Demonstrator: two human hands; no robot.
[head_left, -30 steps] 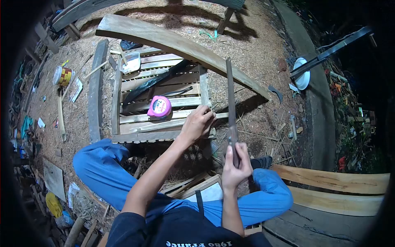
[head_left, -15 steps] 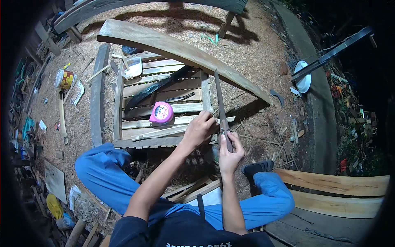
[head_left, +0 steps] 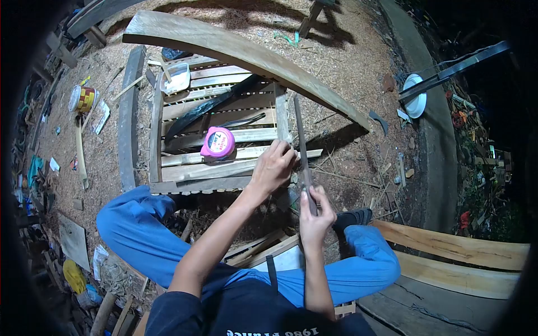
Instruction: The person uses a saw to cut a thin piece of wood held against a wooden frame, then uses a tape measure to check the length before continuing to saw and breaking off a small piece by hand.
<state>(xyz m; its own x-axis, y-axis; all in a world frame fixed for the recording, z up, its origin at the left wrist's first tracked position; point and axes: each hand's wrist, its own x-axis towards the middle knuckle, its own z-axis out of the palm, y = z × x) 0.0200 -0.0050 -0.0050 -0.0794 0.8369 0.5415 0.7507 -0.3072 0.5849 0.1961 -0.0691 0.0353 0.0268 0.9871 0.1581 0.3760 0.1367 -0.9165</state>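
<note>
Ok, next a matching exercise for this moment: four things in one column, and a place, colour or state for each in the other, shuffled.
Things:
1. tape measure
2. bucket
3. long narrow blade
4. round dish

Places, colours or states:
A. white, with a dark bar crossing over it
B. gripped in the right hand, its far end pointing away from the person
C. patterned in yellow and red around its side
D. pink, lying on the wooden slats

Right pairs: 1-D; 2-C; 3-B; 4-A
</note>
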